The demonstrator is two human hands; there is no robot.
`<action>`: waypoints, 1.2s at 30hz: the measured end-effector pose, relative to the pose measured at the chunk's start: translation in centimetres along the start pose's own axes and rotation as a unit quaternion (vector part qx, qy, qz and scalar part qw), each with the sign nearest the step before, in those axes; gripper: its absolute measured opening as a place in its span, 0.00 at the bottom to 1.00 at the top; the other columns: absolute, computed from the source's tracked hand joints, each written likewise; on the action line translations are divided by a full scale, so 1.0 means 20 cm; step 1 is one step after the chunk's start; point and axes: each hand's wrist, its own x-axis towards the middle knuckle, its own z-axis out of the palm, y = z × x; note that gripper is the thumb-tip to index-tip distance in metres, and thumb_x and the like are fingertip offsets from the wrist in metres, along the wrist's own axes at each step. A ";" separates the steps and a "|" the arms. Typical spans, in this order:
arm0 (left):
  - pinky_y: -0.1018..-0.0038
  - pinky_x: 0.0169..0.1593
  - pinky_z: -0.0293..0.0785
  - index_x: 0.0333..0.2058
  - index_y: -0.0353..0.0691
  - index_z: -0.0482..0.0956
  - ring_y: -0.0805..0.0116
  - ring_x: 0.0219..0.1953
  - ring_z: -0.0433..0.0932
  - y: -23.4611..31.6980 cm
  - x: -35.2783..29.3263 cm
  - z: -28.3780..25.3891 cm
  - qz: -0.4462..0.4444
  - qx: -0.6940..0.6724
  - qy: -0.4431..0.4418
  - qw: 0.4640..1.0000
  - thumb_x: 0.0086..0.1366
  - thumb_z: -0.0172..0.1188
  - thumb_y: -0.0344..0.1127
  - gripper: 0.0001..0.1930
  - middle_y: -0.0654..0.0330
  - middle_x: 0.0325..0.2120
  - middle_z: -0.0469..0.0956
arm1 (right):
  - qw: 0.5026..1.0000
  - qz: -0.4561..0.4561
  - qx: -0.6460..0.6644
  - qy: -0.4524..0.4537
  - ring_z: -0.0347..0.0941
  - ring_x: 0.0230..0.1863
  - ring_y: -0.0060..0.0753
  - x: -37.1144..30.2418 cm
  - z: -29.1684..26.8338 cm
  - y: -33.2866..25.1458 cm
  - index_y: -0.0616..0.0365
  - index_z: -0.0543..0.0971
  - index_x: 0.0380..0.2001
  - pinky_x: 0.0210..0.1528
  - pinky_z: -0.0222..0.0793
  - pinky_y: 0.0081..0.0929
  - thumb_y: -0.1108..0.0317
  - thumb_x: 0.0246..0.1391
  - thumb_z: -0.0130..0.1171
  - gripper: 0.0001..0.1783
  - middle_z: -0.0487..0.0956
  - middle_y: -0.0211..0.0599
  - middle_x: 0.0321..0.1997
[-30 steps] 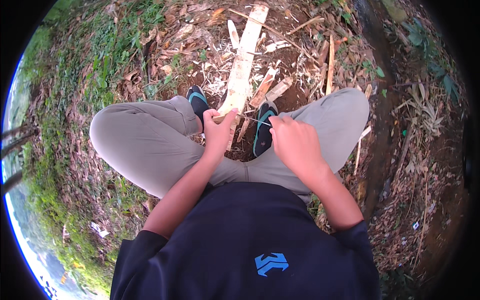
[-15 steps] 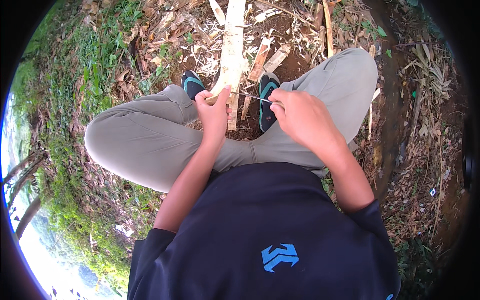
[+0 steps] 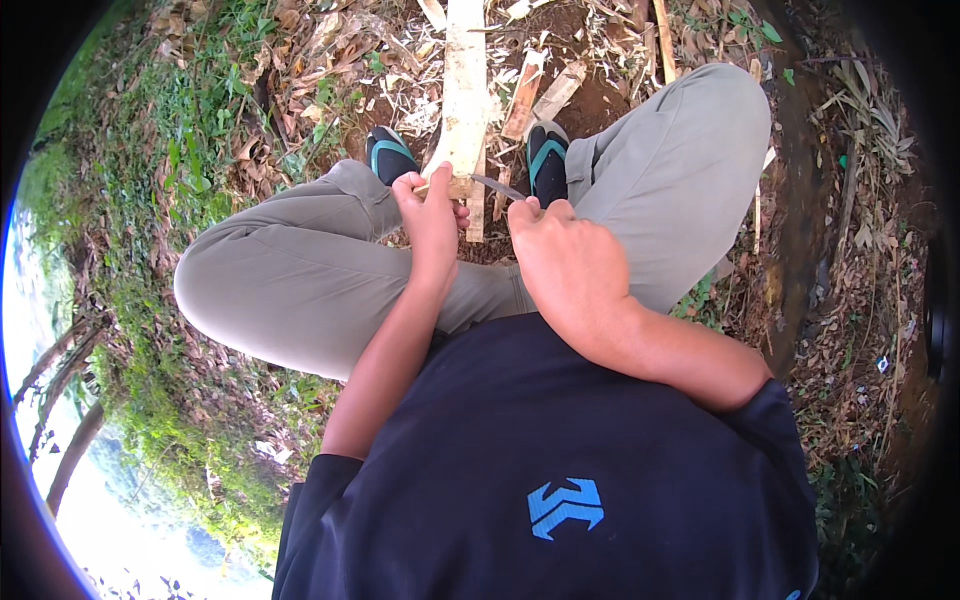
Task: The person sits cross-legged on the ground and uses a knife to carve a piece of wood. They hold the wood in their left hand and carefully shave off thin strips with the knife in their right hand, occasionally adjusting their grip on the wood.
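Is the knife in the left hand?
No, the right hand holds the knife, while the left hand grips the near end of the long pale wood.

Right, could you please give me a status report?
Left grip on pale wooden board. Right grip on knife, blade tip by the board. Feet close on either side.

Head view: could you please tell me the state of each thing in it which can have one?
Left hand: closed on the plank's near end
Right hand: closed around the knife's handle
Knife: unsheathed, tip at the plank's near end; contact unclear
Plank: near end held
Sandals: right way up, apart
Shavings: scattered on the ground
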 end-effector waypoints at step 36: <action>0.74 0.16 0.71 0.40 0.43 0.59 0.74 0.13 0.69 -0.06 0.01 0.04 0.028 -0.023 -0.025 0.999 0.66 0.57 0.34 0.14 0.59 0.25 0.72 | 0.996 -0.009 0.068 0.052 0.81 0.21 0.36 0.18 0.50 -0.01 0.67 0.78 0.40 0.19 0.76 0.27 0.72 0.51 0.58 0.13 0.80 0.45 0.24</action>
